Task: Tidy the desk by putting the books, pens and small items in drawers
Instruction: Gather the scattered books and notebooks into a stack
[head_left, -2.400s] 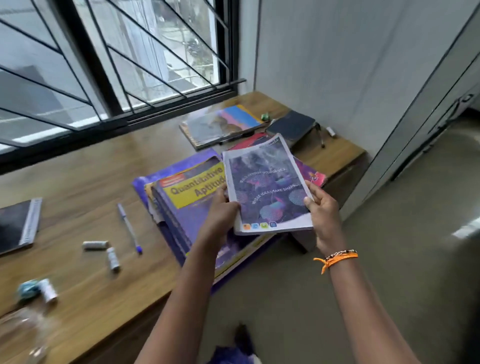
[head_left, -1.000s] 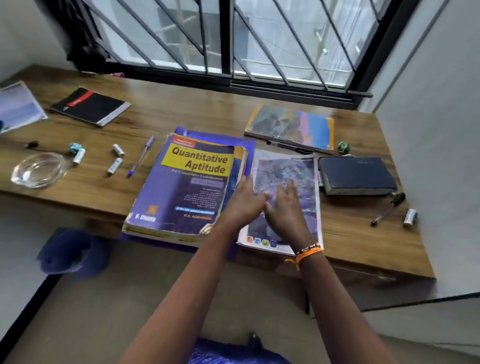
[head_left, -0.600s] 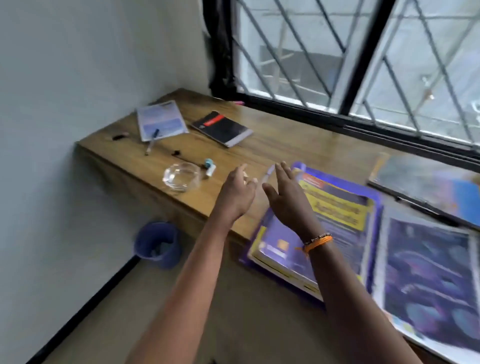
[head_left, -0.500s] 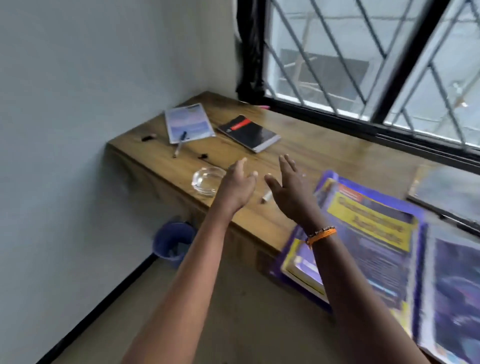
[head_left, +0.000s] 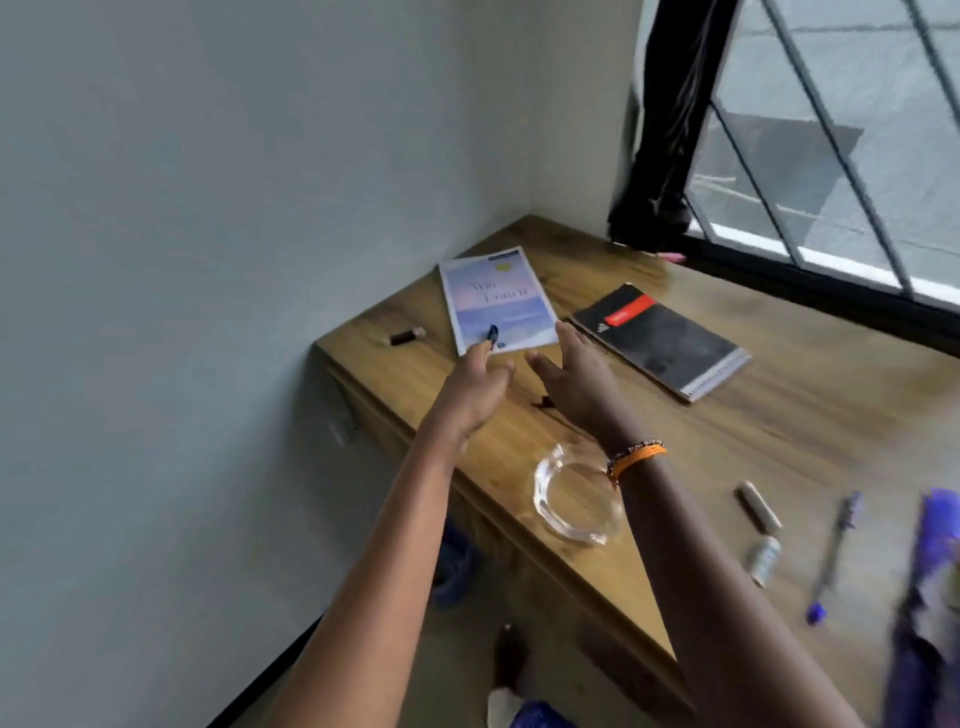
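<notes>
Books first: the pale blue-and-lilac paperback booklet (head_left: 496, 300) lies flat at the desk's far left corner, at about eleven o'clock from the hands, with a dark blue pen (head_left: 492, 332) resting on its near edge. Both hands are reaching in! The left hand (head_left: 474, 387) hovers with fingers straight and loose, its tips just at the pen, gripping nothing. The right hand (head_left: 571, 384), orange band at the wrist, is spread and empty too, just short of the booklet's near corner. At two o'clock from them sits the black spiral-bound notebook with a red label (head_left: 660, 340), flat on the wooden desk (head_left: 805, 415).

Nearer in, at five o'clock, a clear glass dish (head_left: 574, 501) sits by the desk's front edge, and further right a blue ballpoint pen (head_left: 834, 558) and two small pale tubes (head_left: 759, 527) wait their turn. A little brown cylinder (head_left: 406, 336) lies at nine o'clock from the booklet.

My read: this is the gathering step, nothing drawered here yet. Next, pen and booklet need lifting together, or the pen rolls off.
</notes>
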